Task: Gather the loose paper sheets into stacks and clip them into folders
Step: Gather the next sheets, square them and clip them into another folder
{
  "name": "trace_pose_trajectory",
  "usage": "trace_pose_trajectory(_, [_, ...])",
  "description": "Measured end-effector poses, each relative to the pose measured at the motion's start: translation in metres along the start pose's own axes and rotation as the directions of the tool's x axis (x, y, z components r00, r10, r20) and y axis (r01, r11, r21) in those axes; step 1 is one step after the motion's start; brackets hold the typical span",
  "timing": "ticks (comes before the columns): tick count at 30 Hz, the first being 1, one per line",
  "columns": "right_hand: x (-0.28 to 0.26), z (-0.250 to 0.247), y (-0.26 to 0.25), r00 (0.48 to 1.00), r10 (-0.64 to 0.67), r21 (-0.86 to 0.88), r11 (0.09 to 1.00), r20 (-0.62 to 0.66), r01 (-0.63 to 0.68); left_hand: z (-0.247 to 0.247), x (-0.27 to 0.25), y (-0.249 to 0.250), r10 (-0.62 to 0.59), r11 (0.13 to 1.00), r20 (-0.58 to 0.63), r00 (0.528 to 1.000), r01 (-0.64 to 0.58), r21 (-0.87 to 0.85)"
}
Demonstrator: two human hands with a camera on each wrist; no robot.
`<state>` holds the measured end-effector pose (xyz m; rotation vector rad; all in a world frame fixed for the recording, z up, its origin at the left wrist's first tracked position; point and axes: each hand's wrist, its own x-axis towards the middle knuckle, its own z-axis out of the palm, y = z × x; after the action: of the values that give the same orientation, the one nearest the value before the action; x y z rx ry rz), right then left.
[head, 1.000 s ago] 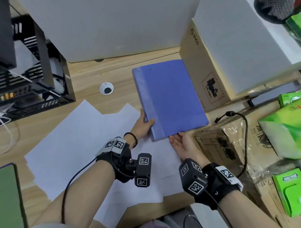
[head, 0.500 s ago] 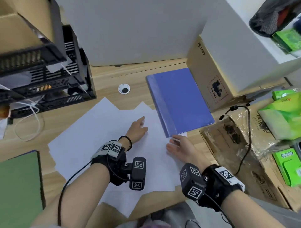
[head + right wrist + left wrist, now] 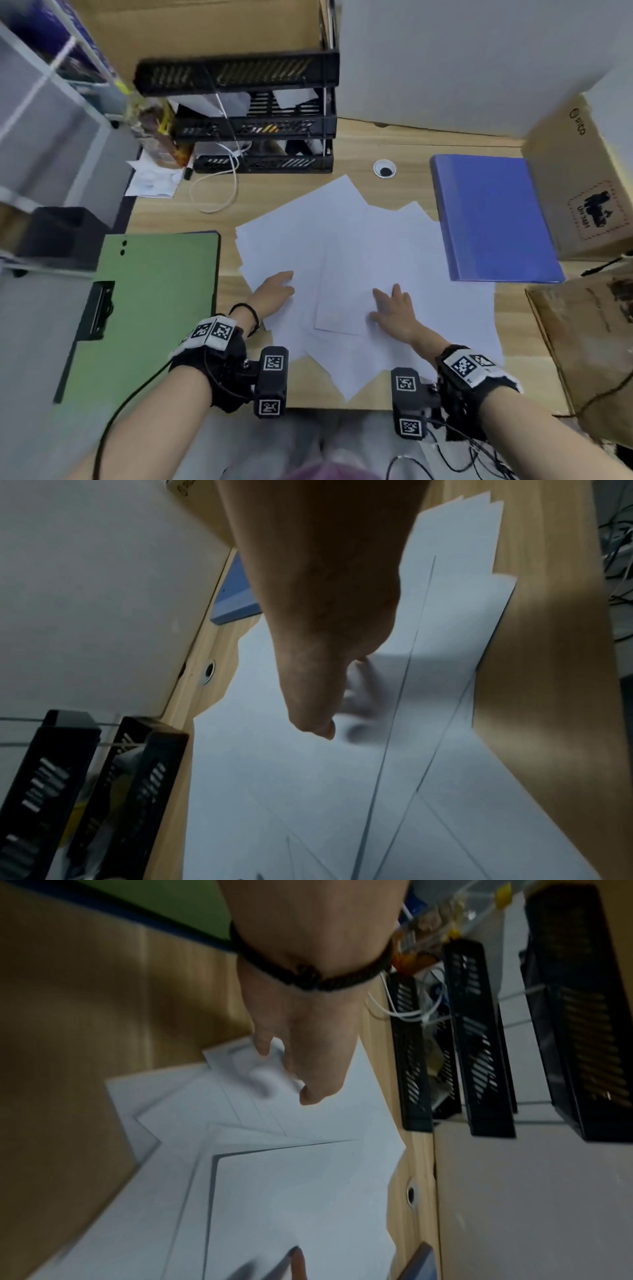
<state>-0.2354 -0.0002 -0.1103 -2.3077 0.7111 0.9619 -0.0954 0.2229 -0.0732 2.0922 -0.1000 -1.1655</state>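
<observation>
Paper sheets point(image 3: 346, 240) fanned loose across desk point(image 3: 411, 144), left hand point(image 3: 274, 291) and right hand point(image 3: 394, 308) flat, apart on them, fingertips blurred in wrist views, blue folder point(image 3: 489, 219) closed at right.

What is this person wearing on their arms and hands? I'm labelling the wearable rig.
Bare forearms, no sleeves. Each wrist carries a black strap with white square-code tags and a black camera block bearing two more tags. The left hand has a thin black cord bracelet; black cables trail from both straps. The right hand is bare.
</observation>
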Motion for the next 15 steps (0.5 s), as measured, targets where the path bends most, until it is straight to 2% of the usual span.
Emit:
trace_pose_trajectory(3, [-0.010,0.005,-0.028,0.999,-0.037,-0.008,0.999,0.022,0.037,-0.006,-0.013,-0.029,-0.013,0.995,-0.031,0.999,0.010,-0.097])
trace_pose_trajectory(10, [-0.021,0.030,-0.069,0.972,-0.187,-0.064,0.978,0.145,0.198,-0.011,-0.024,-0.053,-0.032,0.961,-0.059,0.998,0.014,-0.276])
trace_pose_trajectory(13, [-0.025,0.021,-0.074,0.959,-0.213,-0.021,0.975,0.188,0.221,-0.011,-0.023,-0.053,-0.105,0.909,-0.095,0.990,0.056,-0.413])
trace_pose_trajectory(15, [-0.031,0.002,-0.072,0.952,-0.219,0.082,0.975,0.214,0.206,-0.010,-0.017,-0.046,-0.128,0.886,-0.131,0.983,0.054,-0.461])
